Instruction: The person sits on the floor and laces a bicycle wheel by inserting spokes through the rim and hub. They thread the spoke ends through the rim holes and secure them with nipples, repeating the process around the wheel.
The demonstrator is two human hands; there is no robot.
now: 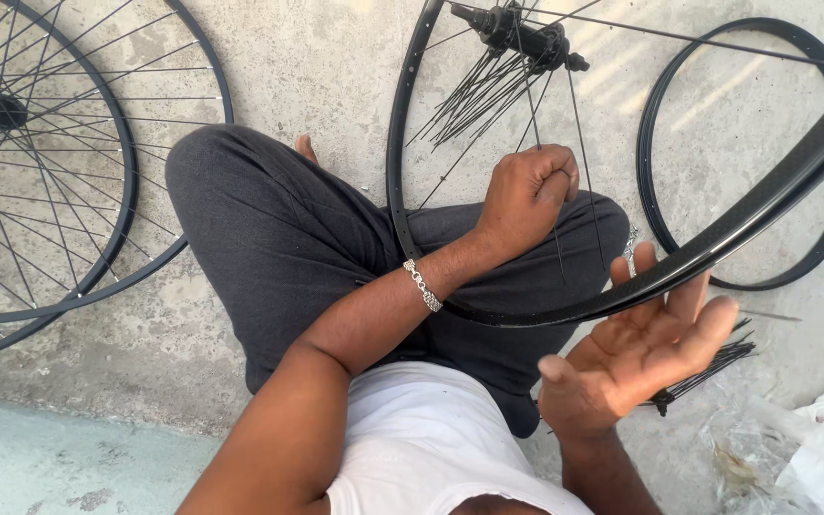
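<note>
Head view: the black rim (412, 143) rested across the seated person's lap. Inside the rim, the left hand (526, 195) was closed, pinching a spoke (579, 143). Below the rim, the right hand (636, 358) lay spread, palm up, touching its underside.

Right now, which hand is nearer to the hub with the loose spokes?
The left hand. It grips a spoke just below the hub. The right hand is lower down, open palm under the black rim, well away from the hub.
</note>
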